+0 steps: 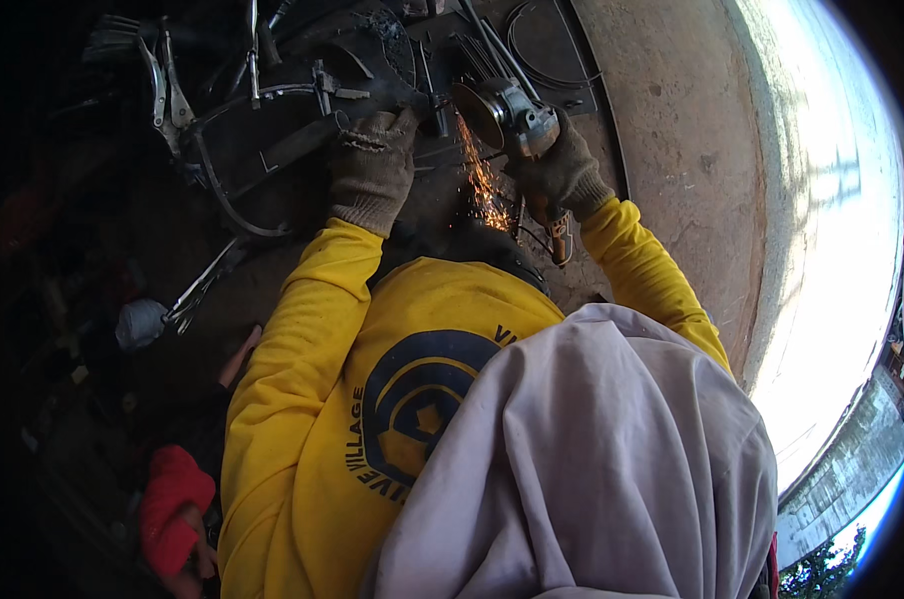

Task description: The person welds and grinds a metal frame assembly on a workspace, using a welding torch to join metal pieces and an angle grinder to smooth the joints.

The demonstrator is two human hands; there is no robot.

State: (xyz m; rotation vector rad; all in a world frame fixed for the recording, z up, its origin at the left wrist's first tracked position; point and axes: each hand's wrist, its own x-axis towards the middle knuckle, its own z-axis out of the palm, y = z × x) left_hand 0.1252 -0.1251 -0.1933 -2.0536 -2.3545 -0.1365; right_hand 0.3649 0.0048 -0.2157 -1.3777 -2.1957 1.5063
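My right hand, in a grey-brown knit glove, grips an angle grinder. The grinder's disc faces a short dark metal piece, and orange sparks stream from there down toward my body. My left hand, gloved alike with a worn patch on the back, is closed at the near left side of that piece. Its fingertips are partly lost against the dark metal. Beside it on the left, a dark tube-like bar lies at a slant.
Locking pliers, a brush and a curved metal frame lie at the left. A wire coil rests beyond the grinder. Thin rods stick out lower left. A person in red is at lower left.
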